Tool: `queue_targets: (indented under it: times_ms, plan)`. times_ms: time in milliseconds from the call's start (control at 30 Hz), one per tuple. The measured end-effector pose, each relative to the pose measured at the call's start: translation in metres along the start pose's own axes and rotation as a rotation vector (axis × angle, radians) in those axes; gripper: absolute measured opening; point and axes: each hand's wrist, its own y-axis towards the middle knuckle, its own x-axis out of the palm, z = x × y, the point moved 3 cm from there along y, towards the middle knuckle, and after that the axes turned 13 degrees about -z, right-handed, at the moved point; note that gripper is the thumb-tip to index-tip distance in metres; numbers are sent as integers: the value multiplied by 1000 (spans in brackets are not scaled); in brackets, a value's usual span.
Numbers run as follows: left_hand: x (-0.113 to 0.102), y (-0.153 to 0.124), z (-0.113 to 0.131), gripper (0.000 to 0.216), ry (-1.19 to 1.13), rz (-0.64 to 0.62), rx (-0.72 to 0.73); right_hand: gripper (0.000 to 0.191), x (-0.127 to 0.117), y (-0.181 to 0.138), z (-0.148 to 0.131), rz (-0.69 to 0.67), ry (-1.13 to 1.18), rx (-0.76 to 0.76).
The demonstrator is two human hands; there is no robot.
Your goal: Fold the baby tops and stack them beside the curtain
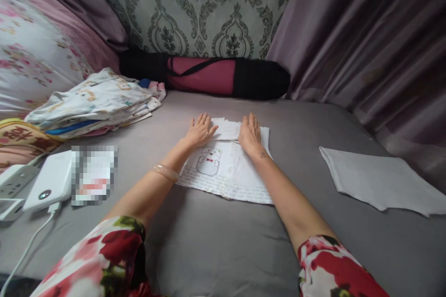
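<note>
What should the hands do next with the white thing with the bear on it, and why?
I'd have the left hand and right hand gently smooth the plain strip at the far end of the white bear piece. Both hands are already there, and the strip's far edge looks uneven, so flattening it would probably make it neater.

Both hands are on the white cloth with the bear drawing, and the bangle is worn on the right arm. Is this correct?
Not quite: the head view shows the bangle on the left arm, not the right. The left hand and right hand are indeed on the white cloth with the bear drawing.
</note>
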Motion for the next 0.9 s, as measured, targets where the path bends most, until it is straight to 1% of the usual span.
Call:
queue_targets:
  times_ms: [67,133,167,333,467,567,667,733,767,833,900]
  plan:
    - [1,3,13,68,50,46,63,54,5,-3,-12,-49,-39,-112]
    - [6,5,24,63,109,33,118,55,12,-5,-20,-99,-73,-181]
    - [9,6,27,61,133,20,128,56,16,-6,-23,-121,-84,-189]
    - [21,7,23,61,139,-32,92,55,29,-9,-19,-177,-106,-147]
    - [22,10,18,65,107,-84,72,55,31,-10,-17,-160,-109,-138]
    - [21,15,16,67,83,-146,62,55,30,-9,-18,-167,-96,-129]
    - [15,19,18,67,85,-200,59,57,24,-6,-18,-262,-53,-117]
    - [10,19,23,65,128,-144,78,58,18,-2,-17,-310,-21,-115]
    - [7,19,26,63,151,-89,90,58,14,0,-16,-297,-18,-112]
    - [6,18,31,61,177,13,108,58,10,2,-13,-213,-44,-91]
    - [11,19,33,62,159,23,114,58,12,4,-8,-154,-79,-60]
